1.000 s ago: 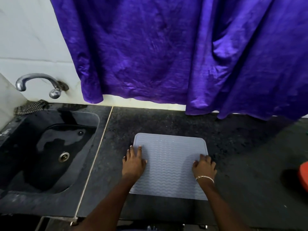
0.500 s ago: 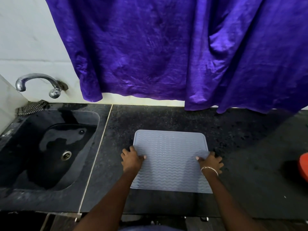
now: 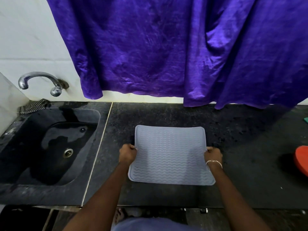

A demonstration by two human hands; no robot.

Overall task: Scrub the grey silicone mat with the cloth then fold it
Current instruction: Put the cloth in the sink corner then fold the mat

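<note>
The grey silicone mat (image 3: pixel 170 154), ribbed with wavy lines, sits in the middle of the black counter (image 3: pixel 166 114). My left hand (image 3: pixel 128 152) grips its left edge at about mid-length. My right hand (image 3: pixel 213 154), with a bracelet at the wrist, grips the right edge opposite. Both side edges are pinched inward and lifted a little, so the mat bows between my fists. A checked cloth (image 3: pixel 31 106) lies behind the sink at the far left, away from both hands.
A black sink (image 3: pixel 50 147) with a metal tap (image 3: pixel 40 82) fills the left of the counter. A purple curtain (image 3: pixel 166 47) hangs over the back wall. A red object (image 3: pixel 301 159) and a green corner (image 3: pixel 305 120) sit at the right edge.
My hands went from lying flat on the mat to closing on its left and right edges. The mat's sides have risen off the counter and pulled inward.
</note>
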